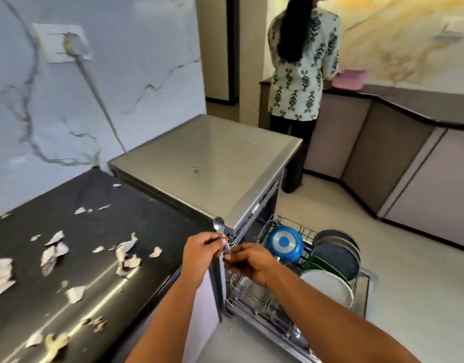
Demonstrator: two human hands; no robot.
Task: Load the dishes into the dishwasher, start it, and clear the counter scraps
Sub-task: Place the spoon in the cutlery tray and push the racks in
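Head view: at the front left corner of the open dishwasher, just off the right end of the dark counter, a person holds a steel spoon between both hands. The left hand is curled round the upper handle, and the right hand pinches its lower end. The spoon stands nearly upright, bowl at the top, its long axis leaning slightly left. The pulled-out lower rack lies below and to the right of the hands, with the right hand the nearer of the two, so the spoon looks set to go down handle first on that side. Whether a cutlery basket waits there is too blurred to tell. An upturned blue pan sits at the rack's back, with dark plates, a green plate and a white plate on edge along its right side. Torn paper scraps litter the counter from its back edge to its front left corner, not yet cleared. A second person stands at a far counter.
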